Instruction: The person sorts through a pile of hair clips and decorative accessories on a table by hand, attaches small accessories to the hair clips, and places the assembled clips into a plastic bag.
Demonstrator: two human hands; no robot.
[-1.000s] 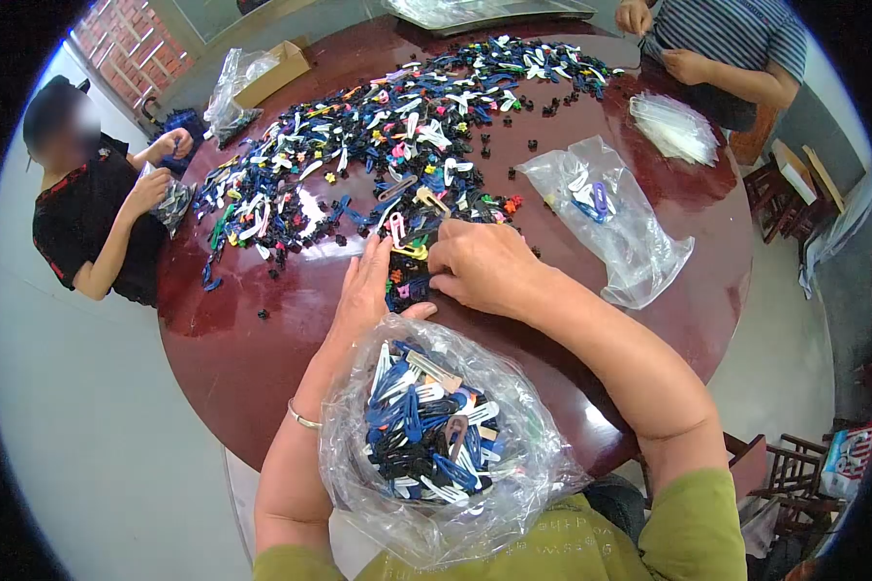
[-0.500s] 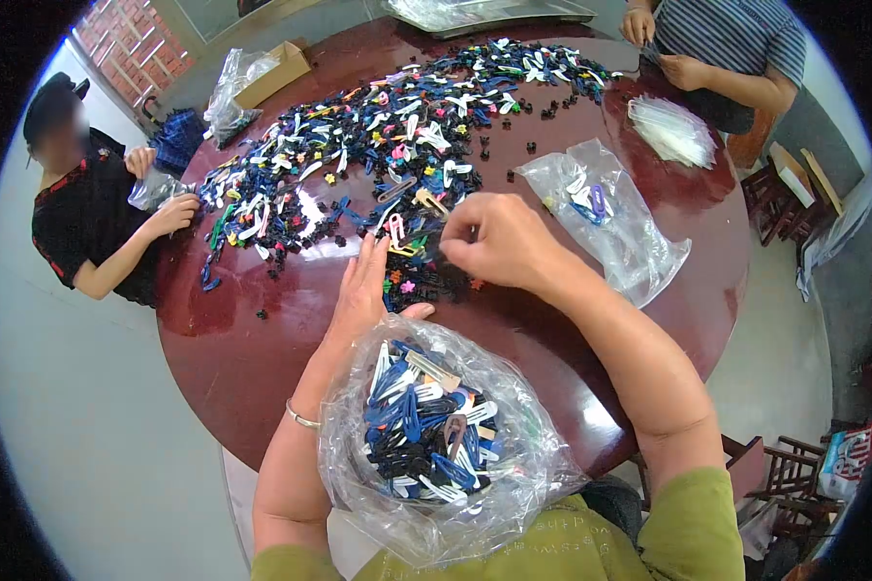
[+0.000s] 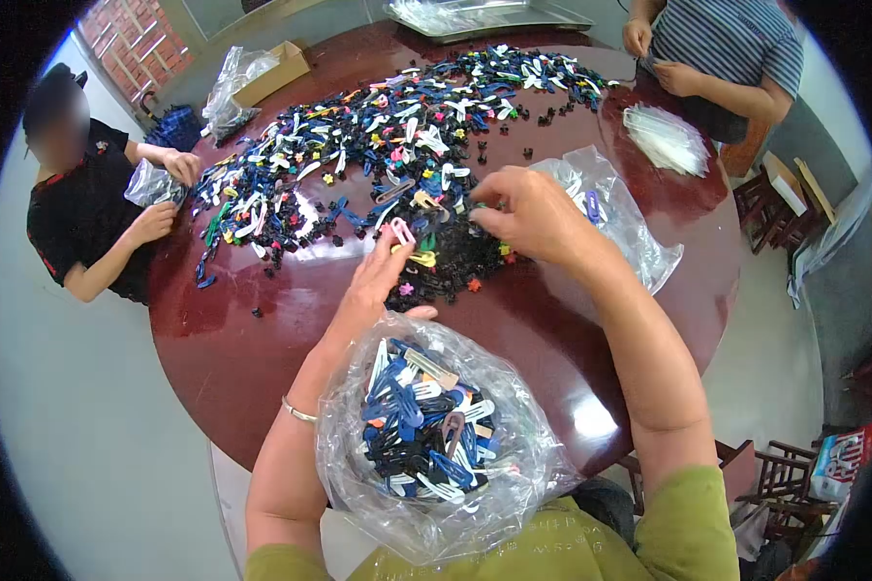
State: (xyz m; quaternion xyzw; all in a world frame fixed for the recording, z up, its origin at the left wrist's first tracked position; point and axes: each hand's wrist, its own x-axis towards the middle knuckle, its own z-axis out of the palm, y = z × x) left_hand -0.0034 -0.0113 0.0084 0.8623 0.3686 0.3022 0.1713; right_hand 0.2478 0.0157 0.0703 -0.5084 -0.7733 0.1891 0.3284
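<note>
My left hand (image 3: 370,289) lies at the near edge of a heap of hair clips (image 3: 358,136), fingers stretched out. Its fingertips are beside a pink snap clip (image 3: 402,230) and a yellow snap clip (image 3: 417,257). Over small black claw clips (image 3: 465,261), my right hand (image 3: 538,213) hovers with curled fingers; whatever they pinch is hidden. Below both hands, an open clear plastic bag (image 3: 533,455) holds many blue, white and black snap clips (image 3: 426,416) against my body. A beige clip (image 3: 426,200) lies between my hands, farther back.
Right of my right hand lies a clear bag (image 3: 639,232) with a few clips. Behind it is a stack of clear sleeves (image 3: 667,140). Two people sit around the round table (image 3: 242,378), one (image 3: 82,194) at left, one (image 3: 727,58) at right. A cardboard box (image 3: 273,73) and tray (image 3: 494,21) stand at the back.
My right hand has moved slightly right and up, off the clips. My left fingers have shifted a little right, to the pink and yellow clips. The left person's hand has moved over their bag.
</note>
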